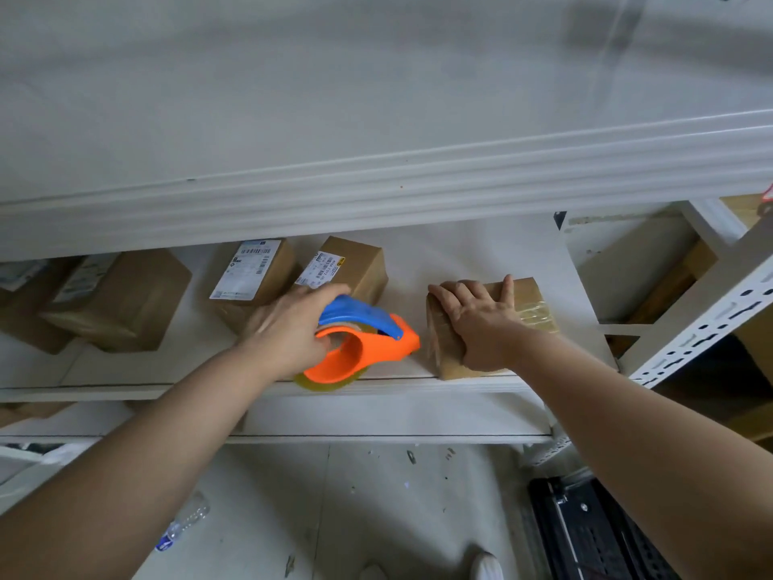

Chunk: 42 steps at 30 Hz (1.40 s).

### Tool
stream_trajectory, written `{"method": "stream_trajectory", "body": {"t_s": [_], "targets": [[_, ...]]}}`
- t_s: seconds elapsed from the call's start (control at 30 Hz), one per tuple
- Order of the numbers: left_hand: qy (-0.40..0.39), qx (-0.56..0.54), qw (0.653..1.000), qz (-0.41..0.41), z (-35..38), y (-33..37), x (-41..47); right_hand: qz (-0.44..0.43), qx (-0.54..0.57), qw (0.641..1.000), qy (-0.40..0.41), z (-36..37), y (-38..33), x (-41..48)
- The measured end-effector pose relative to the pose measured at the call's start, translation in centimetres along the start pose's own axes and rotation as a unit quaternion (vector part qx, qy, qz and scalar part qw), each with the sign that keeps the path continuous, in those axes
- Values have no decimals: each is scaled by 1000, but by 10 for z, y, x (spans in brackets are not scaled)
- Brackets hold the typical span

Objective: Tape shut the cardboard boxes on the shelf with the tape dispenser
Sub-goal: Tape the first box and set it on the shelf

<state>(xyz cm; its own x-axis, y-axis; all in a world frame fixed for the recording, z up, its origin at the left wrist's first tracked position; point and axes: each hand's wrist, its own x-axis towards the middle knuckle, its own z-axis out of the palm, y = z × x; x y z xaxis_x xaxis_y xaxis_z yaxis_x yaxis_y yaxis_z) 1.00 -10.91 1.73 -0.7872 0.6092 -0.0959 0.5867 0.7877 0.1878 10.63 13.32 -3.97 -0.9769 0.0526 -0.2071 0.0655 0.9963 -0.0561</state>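
My left hand grips an orange and blue tape dispenser with a roll of clear tape, held just above the front edge of the white shelf. Its orange nose points at a small cardboard box at the shelf's front right. My right hand lies flat on top of that box, fingers spread, thumb down its front face. Shiny tape shows on the box's left side and right top. Two labelled boxes stand behind the dispenser.
More cardboard boxes sit at the shelf's left. An upper shelf board overhangs close above. A perforated white upright stands at the right with boxes behind it. Below are a lower shelf, a plastic bottle and a black crate on the floor.
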Motion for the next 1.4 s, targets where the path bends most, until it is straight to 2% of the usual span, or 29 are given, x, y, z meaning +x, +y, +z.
{"method": "stream_trajectory", "body": {"t_s": [0.07, 0.13, 0.23, 0.3, 0.43, 0.5, 0.6, 0.63, 0.77, 0.83, 0.9, 0.97, 1.0, 1.07, 1.1, 1.17, 1.27, 1.33, 1.4], "targets": [[13, -158, 986, -41, 3, -1, 3, 25, 10, 1000, 4, 2, 2, -1], [29, -262, 963, -60, 6, 4, 8, 66, 18, 998, 8, 0, 9, -6], [46, -375, 923, -76, 15, 20, 19, 104, 29, 994, 19, -4, 23, -15], [38, -391, 918, -58, 28, 32, 29, 111, 35, 993, 18, -4, 34, -22], [67, -157, 983, 65, 67, 57, 51, 97, 32, 995, 7, 0, 53, -36], [84, -36, 989, 114, 90, 70, 53, 79, 30, 996, 8, 1, 58, -43], [151, 72, 981, 102, 122, 86, 57, 82, 19, 996, 40, 3, 66, -49], [151, 94, 980, 94, 126, 89, 58, 86, 18, 995, 49, 4, 68, -50], [-12, 138, 986, 91, 131, 95, 55, 102, 35, 993, 43, 9, 72, -52], [-60, 133, 985, 90, 126, 94, 51, 109, 48, 992, 42, 12, 72, -51], [-27, 51, 994, 93, 120, 94, 50, 119, 49, 991, 44, 12, 68, -49], [54, -139, 985, 91, 113, 101, 47, 131, 47, 989, 45, 12, 60, -45], [59, -258, 961, 76, 107, 109, 44, 139, 46, 988, 46, 13, 56, -43], [-20, -462, 886, 42, 92, 129, 34, 157, 38, 986, 46, 13, 48, -37], [-59, -518, 853, 26, 86, 136, 29, 164, 36, 985, 44, 13, 44, -35], [-95, -565, 819, 5, 84, 147, 23, 170, 41, 984, 30, 12, 39, -32], [-102, -589, 802, -12, 98, 153, 23, 162, 59, 985, -1, 7, 37, -32], [-109, -599, 792, -43, 109, 156, 26, 149, 107, 983, -13, -2, 43, -34], [-127, -629, 762, -85, 129, 150, 32, 131, 195, 972, -9, -10, 52, -38]]}}
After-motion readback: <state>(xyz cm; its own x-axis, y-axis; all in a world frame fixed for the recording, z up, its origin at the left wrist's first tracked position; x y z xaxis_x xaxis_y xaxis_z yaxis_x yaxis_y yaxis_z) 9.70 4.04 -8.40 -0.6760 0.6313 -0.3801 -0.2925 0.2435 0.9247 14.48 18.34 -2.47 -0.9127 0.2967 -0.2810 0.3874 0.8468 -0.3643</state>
